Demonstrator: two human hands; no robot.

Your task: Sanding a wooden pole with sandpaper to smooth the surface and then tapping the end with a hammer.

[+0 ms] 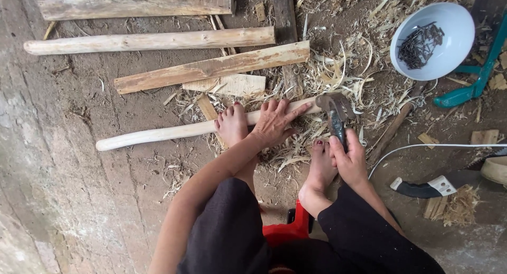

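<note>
2 hands work over a dirt floor (79, 189) strewn with wood shavings (338, 78). Largest in view, 3 rough lengths of timber (153, 40) lie beyond the feet, roughly parallel to one another. Nearer, a pale wooden handle (158, 133) lies on the floor with its long axis running left to right, rising slightly toward the right, across the front of the person. The left hand (274, 123) presses flat on this handle near its right end, fingers spread, not clenched. 1 bare foot (232, 125) also rests on the handle just left of that hand. The right hand (349, 160) is closed around the shaft of a hammer (336, 113), whose metal head touches the right end of the handle. A white bowl of dark nails (430, 41) sits well apart at upper right.
</note>
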